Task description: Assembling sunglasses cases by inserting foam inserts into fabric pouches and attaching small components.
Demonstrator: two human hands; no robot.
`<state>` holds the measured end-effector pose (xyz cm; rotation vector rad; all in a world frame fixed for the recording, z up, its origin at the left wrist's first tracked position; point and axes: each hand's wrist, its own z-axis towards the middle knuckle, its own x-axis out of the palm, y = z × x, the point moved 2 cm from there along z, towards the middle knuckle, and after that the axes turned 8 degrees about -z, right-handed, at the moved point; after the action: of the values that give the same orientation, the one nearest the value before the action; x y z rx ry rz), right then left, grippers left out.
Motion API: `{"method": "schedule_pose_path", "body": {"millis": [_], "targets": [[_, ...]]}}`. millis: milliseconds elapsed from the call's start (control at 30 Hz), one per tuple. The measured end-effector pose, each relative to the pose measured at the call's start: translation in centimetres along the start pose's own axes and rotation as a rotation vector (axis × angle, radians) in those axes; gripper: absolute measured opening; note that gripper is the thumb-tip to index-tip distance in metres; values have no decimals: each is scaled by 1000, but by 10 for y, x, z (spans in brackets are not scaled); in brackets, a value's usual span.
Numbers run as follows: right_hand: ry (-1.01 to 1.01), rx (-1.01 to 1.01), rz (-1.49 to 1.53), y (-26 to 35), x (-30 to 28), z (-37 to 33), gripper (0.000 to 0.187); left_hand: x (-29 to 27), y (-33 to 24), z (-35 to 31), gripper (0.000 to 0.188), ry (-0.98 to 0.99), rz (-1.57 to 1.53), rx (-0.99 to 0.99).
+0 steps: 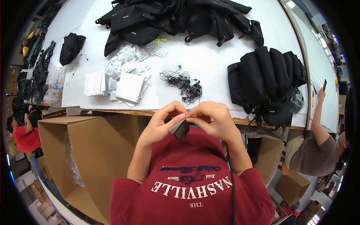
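In front of my chest, at the near table edge, both hands meet over a small dark hang tag [181,130] with a pale edge. My left hand [162,124] is closed, pinching the tag between thumb and forefinger. Closed as well, my right hand [214,119] pinches at the tag's upper corner; whether a string is also between those fingertips is too small to tell. Just beyond the hands lies a tangle of black tag strings [183,85]. To its left are two stacks of white cards [129,87], with loose white tags [125,62] heaped behind them.
Black bags [150,22] pile up at the table's far side, and more stand bundled [262,78] at the right. A single black bag [72,48] lies far left. An open cardboard box [90,150] stands below the table edge. Another person [318,146] is at the right.
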<state>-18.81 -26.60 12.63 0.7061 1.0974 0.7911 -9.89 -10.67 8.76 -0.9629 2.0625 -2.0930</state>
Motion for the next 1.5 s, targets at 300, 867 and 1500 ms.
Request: {"method": "schedule_pose_path", "body": {"millis": [300,867,1500], "targets": [[235,438,518,-35,13,-4,13,1,-6,16,9,-185,148,196],[-22,558,657,-60,0,-35,14,-136,35,240,24,-656,-323,161],[20,426,-31,-52,17,0,13,-18,20,33,19,-363,282,-54]]}}
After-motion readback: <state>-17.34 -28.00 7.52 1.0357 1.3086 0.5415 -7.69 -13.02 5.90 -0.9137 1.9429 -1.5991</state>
